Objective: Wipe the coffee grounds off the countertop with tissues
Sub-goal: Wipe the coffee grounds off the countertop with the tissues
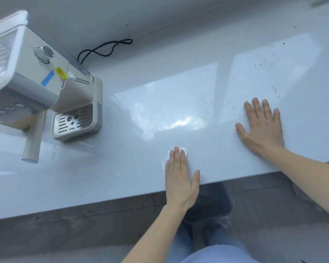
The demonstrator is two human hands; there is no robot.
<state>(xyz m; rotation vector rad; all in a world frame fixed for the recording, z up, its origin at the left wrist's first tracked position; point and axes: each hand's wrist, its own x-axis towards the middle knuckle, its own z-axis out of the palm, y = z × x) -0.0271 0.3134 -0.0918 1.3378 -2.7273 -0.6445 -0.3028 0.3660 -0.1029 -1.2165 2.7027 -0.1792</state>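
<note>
My left hand (179, 175) lies flat with straight fingers on a white tissue (165, 160), pressing it to the pale glossy countertop (122, 164) near the front edge. Only the tissue's far and left margins show around the fingers. My right hand (262, 126) rests flat on the countertop to the right, fingers spread, holding nothing. Fine dark coffee grounds (198, 137) speckle the surface between and beyond the hands. Larger dark specks (266, 61) lie at the far right.
A cream espresso machine (46, 88) with a drip tray (74, 120) and a portafilter handle (33, 145) stands at the left. Its black cord (104, 48) loops along the back wall. The counter's front edge (235, 177) runs diagonally below my hands.
</note>
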